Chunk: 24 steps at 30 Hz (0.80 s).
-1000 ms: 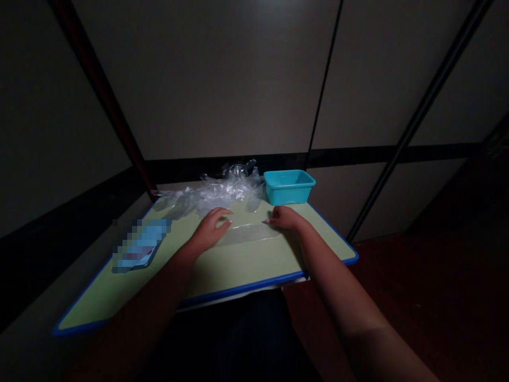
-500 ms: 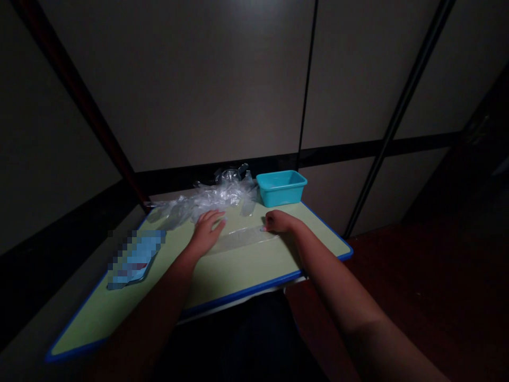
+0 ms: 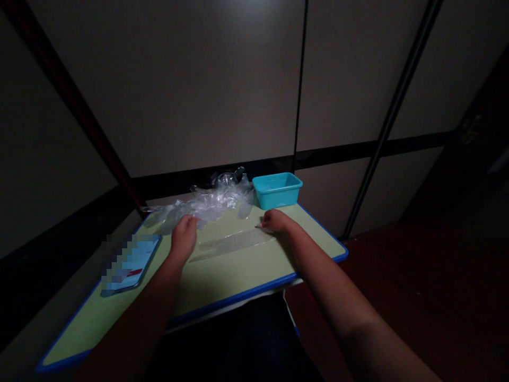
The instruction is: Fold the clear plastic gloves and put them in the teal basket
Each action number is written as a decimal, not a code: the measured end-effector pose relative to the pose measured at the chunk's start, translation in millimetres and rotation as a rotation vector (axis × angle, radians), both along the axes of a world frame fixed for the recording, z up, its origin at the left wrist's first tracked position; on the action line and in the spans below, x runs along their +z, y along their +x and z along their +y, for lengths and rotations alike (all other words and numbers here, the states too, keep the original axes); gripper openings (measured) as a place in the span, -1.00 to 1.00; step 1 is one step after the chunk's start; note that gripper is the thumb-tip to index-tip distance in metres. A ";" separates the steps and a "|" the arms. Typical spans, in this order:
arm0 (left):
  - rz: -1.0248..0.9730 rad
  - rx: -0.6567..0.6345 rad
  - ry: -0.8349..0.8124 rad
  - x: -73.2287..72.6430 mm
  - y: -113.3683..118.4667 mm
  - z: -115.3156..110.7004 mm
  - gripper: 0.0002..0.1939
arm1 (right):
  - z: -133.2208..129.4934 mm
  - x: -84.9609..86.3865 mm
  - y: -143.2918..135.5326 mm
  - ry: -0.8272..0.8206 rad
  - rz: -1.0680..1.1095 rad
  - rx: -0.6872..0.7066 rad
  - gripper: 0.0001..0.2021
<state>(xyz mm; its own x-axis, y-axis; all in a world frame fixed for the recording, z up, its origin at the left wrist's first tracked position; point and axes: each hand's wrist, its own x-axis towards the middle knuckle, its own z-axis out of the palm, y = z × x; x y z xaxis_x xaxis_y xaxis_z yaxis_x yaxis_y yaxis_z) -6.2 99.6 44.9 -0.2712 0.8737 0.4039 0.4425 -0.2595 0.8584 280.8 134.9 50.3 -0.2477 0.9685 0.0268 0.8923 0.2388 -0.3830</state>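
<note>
A long, clear plastic sleeve lies flat across the middle of the table. My right hand is closed in a pinch at its right end, where a small pale bit shows at the fingertips. Left of the sleeve, my left hand has its thumb and fingers pressed together, just in front of a heap of crumpled clear plastic. Whether any film is between those left fingers is too dim to make out.
A turquoise plastic basket stands at the back right of the pale yellow table, which has a blue edge. On the left lies a flat, partly pixelated phone-like thing. Cabinet panels rise right behind the table.
My left hand has moved left off the plastic sleeve, and its spread fingers have closed. My right hand keeps its pinch at the right end. The view has shifted slightly.
</note>
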 end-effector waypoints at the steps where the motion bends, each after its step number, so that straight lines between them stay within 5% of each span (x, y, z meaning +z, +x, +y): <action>1: 0.163 0.013 0.047 -1.1 1.3 -1.9 -0.75 | 0.5 0.3 0.3 0.004 -0.026 -0.007 -0.74; 5: 0.466 0.005 0.106 -4.8 4.8 -7.0 -0.80 | 2.1 -0.2 2.0 -0.013 -0.074 -0.045 -0.67; 12: 0.406 0.145 0.110 -6.5 -5.4 0.0 -0.67 | 0.9 0.0 2.6 -0.021 -0.103 -0.014 -0.61; 24: 0.481 0.048 0.044 -6.1 -1.0 -4.8 -0.58 | -2.6 2.1 2.7 -0.031 -0.138 0.024 -0.71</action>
<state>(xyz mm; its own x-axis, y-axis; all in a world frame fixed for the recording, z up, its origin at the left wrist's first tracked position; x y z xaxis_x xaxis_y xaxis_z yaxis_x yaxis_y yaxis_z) -7.1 94.8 38.8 -0.0848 0.8438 0.5300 0.7987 -0.2604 0.5424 283.5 132.3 52.4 -0.2703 0.9620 -0.0393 0.9312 0.2509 -0.2644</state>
